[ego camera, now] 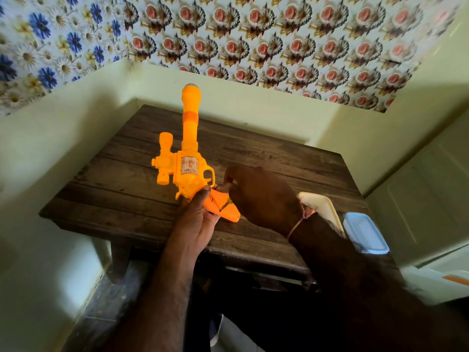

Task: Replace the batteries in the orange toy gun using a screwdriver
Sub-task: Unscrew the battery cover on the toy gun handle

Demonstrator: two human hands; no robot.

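The orange toy gun (pixel 186 163) is held above the wooden table (pixel 253 153), barrel pointing away toward the wall and grip toward me. My left hand (pixel 196 217) grips it at the handle from below. My right hand (pixel 258 196) is closed around a small screwdriver (pixel 226 204), whose greenish shaft and tip press on the side of the orange grip. Most of the screwdriver is hidden inside my fist. No batteries are visible.
A cream tray (pixel 322 207) and a clear plastic container with a blue-white lid (pixel 365 232) sit at the table's right end, behind my right wrist. Pale walls close in on the left, back and right of the table.
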